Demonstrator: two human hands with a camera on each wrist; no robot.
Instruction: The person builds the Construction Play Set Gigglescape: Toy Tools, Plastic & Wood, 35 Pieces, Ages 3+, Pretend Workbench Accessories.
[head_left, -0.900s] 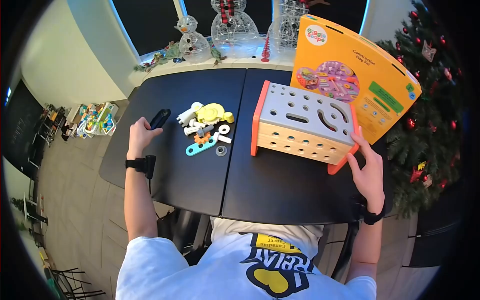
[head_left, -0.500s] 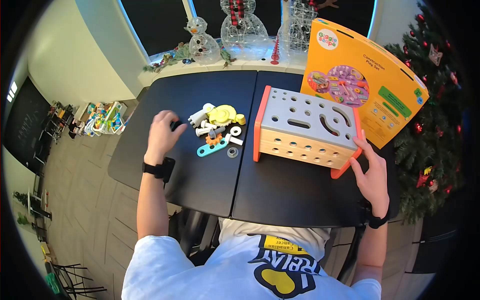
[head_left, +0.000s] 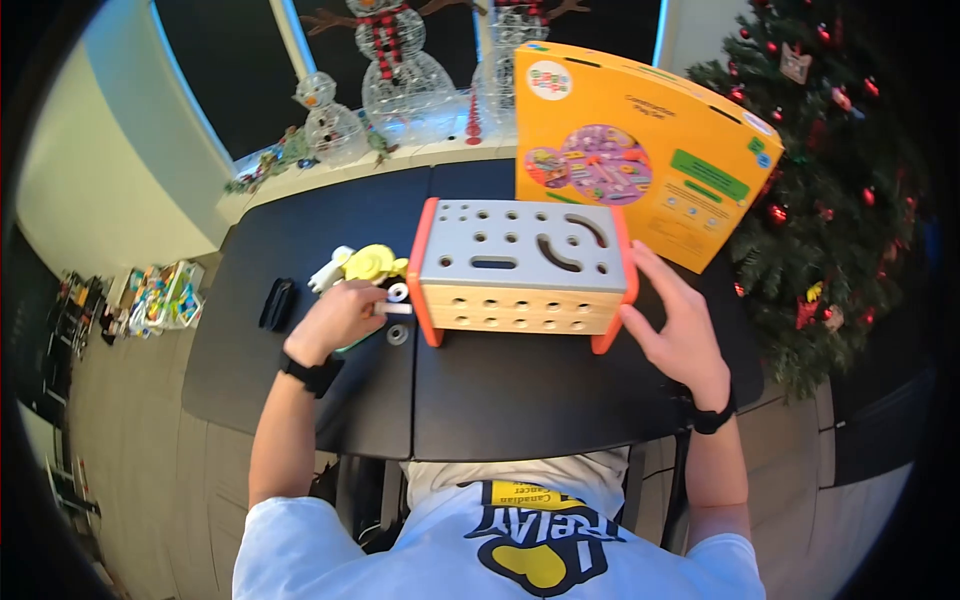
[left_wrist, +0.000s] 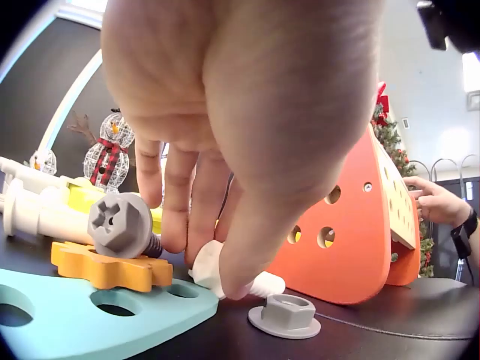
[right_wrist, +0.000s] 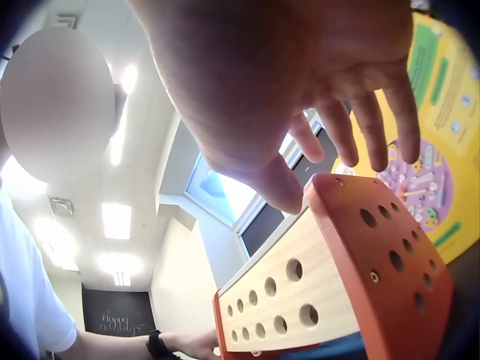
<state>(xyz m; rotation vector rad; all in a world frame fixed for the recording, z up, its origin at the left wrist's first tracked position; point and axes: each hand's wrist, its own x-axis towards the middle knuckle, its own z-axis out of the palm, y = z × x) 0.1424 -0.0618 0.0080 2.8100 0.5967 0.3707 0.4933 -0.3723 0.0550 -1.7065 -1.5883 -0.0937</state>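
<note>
My left hand reaches down into a group of toy parts, with thumb and fingertips pinching a white toy bolt. Beside it in the left wrist view lie a grey flanged nut, a turquoise holed strip, an orange gear and a grey bolt. Yellow pieces lie behind. The toy workbench has a grey top, wooden front and red-orange end panels. At its right end my right hand rests with fingers extended, thumb close to the top edge in the right wrist view.
A dark elongated object lies on the black table, left of the parts. The yellow play-set box stands behind the workbench. A decorated tree rises at the right, and lit snowmen stand on the sill.
My left hand has let go of the dark object and moved right to the toy parts, where it pinches the white bolt. The workbench has turned squarer to me and shifted left, nearer the parts.
</note>
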